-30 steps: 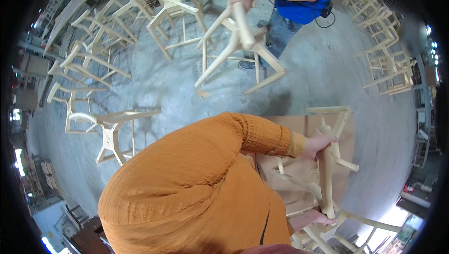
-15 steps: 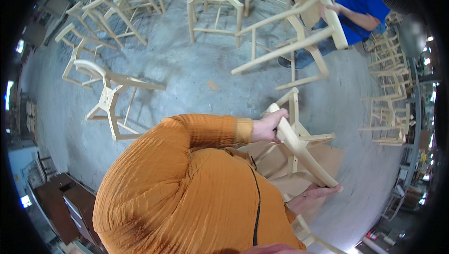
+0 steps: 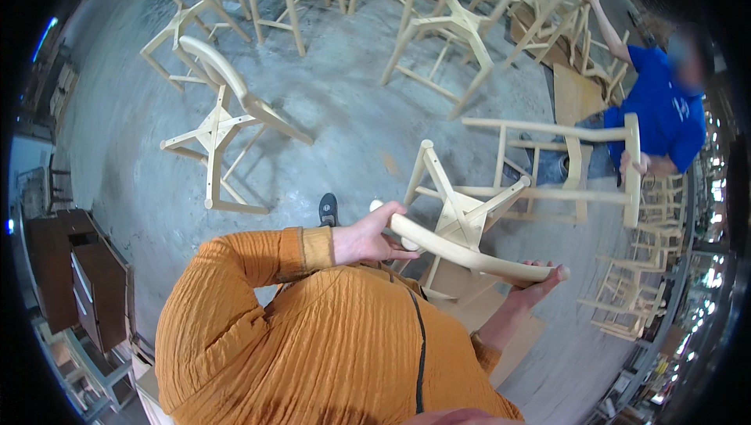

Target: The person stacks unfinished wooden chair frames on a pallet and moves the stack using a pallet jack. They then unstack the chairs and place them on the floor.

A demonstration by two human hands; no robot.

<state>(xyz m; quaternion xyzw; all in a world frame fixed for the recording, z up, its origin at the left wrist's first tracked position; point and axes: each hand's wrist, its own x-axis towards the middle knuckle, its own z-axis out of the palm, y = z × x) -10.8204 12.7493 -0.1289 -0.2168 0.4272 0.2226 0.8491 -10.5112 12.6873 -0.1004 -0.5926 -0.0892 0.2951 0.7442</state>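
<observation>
Before my body is a pale, unfinished wooden chair frame point(image 3: 461, 251) with a curved top rail and crossed seat bars. Its crossed bars point(image 3: 463, 220) lie beyond the rail, with no seat on them. My left hand point(image 3: 374, 236) is closed round the rail near its left end. At the rail's right end my right hand point(image 3: 536, 280) grips from below and outside, thumb up by the tip. Brown cardboard point(image 3: 512, 339) shows on the floor under the frame. Part of the frame's lower side is hidden behind the rail and my arms.
At the right, a co-worker in a blue shirt point(image 3: 661, 104) holds another chair frame point(image 3: 632, 143) close to mine and reaches to a farther one. A similar frame point(image 3: 215, 132) stands on the concrete floor at left. More frames line the back and right; brown cabinets point(image 3: 86, 268) stand at left.
My view has turned. The rail in my hands has swung from steeply slanted to nearly level, and its crossed bars now show beyond it. The co-worker's one arm now stretches back toward another frame.
</observation>
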